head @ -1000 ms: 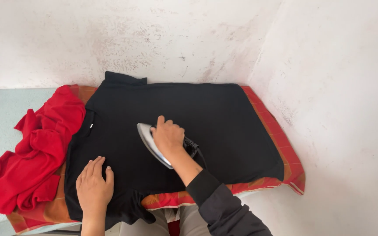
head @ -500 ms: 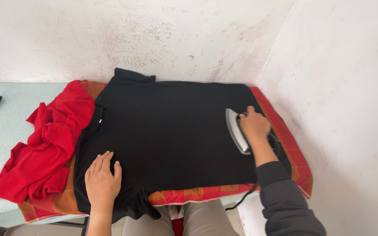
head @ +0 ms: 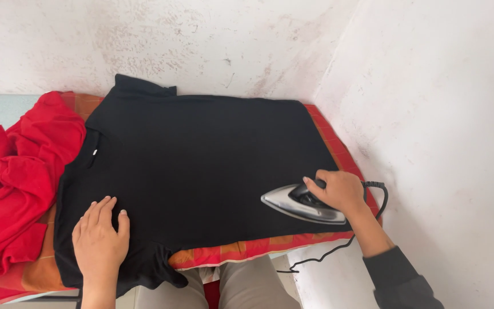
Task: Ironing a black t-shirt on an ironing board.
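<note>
The right hand (head: 341, 191) grips an electric iron (head: 301, 204) on a black shirt (head: 201, 160); the left hand (head: 99, 240) lies flat and released on the shirt's near corner.

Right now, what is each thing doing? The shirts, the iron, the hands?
Black shirt: spread flat on the checked cloth.
Iron: flat on the black shirt near its hem, tip pointing left.
Right hand: gripping the iron's handle.
Left hand: open, palm pressed on the black shirt.
Red shirt: crumpled in a heap beside it.
Cord: hanging loose off the edge.
</note>
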